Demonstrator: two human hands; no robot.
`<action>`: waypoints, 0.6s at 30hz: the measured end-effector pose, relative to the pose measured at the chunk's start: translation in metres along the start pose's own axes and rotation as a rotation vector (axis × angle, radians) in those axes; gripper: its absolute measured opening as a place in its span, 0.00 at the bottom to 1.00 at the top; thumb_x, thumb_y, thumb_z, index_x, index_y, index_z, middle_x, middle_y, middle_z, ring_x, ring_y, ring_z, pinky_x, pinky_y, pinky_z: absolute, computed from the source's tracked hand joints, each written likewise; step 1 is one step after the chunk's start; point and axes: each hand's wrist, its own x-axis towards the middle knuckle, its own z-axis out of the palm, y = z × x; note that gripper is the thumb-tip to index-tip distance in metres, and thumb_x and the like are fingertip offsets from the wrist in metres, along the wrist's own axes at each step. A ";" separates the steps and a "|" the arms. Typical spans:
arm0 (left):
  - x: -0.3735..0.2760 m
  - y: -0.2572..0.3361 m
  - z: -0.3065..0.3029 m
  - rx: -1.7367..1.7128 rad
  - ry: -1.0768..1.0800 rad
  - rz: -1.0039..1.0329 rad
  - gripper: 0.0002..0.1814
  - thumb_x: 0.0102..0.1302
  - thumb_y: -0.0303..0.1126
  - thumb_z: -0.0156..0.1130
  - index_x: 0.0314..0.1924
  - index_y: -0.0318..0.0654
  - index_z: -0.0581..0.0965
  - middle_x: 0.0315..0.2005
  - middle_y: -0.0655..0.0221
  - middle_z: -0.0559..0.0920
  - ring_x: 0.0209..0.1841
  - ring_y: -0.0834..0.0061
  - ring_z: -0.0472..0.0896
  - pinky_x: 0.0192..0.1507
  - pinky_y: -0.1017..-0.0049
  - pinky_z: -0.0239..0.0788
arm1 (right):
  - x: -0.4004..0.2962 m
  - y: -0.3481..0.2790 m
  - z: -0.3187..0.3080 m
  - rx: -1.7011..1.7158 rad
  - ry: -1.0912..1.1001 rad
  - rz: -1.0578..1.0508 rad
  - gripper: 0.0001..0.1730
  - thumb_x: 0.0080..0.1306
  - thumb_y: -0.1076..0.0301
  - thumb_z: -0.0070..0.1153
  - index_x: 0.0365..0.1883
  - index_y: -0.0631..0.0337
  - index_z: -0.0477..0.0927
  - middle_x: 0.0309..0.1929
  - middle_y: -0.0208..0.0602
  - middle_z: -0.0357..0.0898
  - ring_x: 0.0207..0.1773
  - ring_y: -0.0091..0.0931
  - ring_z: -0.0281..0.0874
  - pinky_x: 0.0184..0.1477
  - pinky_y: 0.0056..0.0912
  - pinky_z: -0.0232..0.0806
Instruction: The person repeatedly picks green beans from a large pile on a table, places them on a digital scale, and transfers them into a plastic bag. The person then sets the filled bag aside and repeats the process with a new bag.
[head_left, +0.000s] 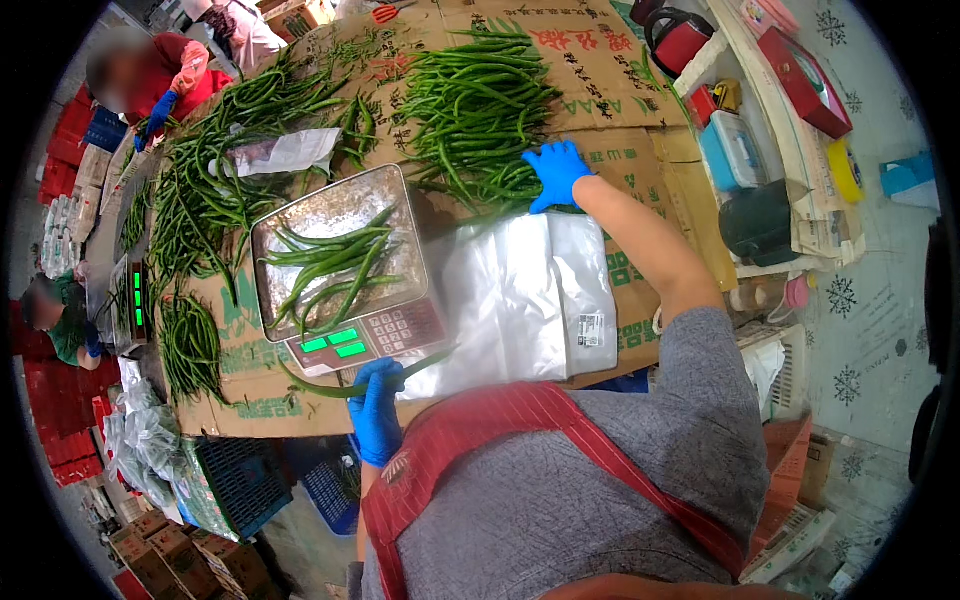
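In front of my apron, my left hand (375, 411), in a blue glove, grips a long green chili pepper (330, 390) across the fingers. My right hand (559, 177), gloved too, lies with spread fingers at the near right edge of a big pile of long green chili peppers (480, 97). Several peppers (330, 262) rest on the metal pan (375, 195) of a digital scale (409, 330), whose green displays are lit. Flat clear plastic bags (510, 300) lie between the scale and my right forearm.
Printed cardboard (637, 157) covers the table. More loose peppers (210, 172) spread over its left side, with a crumpled plastic bag (281, 154) on them. Two people work at the left, near a second scale (136, 300). A box with a blue-lidded container (731, 150) stands at right.
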 end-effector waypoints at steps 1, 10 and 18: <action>0.000 -0.001 0.000 0.001 0.009 -0.008 0.11 0.68 0.29 0.56 0.46 0.31 0.78 0.38 0.64 0.82 0.36 0.76 0.76 0.41 0.77 0.68 | -0.001 -0.002 0.002 0.006 0.014 -0.024 0.60 0.42 0.36 0.71 0.69 0.53 0.60 0.65 0.55 0.63 0.69 0.49 0.59 0.68 0.63 0.47; 0.003 -0.005 0.004 0.011 -0.010 -0.064 0.12 0.68 0.30 0.57 0.46 0.31 0.78 0.39 0.64 0.82 0.38 0.75 0.77 0.43 0.76 0.69 | -0.021 -0.025 -0.008 0.172 0.014 -0.112 0.47 0.52 0.50 0.68 0.67 0.55 0.62 0.55 0.53 0.73 0.55 0.47 0.74 0.54 0.50 0.70; 0.003 0.000 0.001 -0.037 0.025 -0.101 0.12 0.67 0.30 0.58 0.47 0.32 0.78 0.38 0.65 0.82 0.40 0.75 0.78 0.43 0.76 0.69 | -0.014 -0.019 -0.002 0.249 -0.108 -0.022 0.42 0.57 0.61 0.60 0.70 0.50 0.60 0.59 0.49 0.73 0.54 0.45 0.76 0.53 0.50 0.71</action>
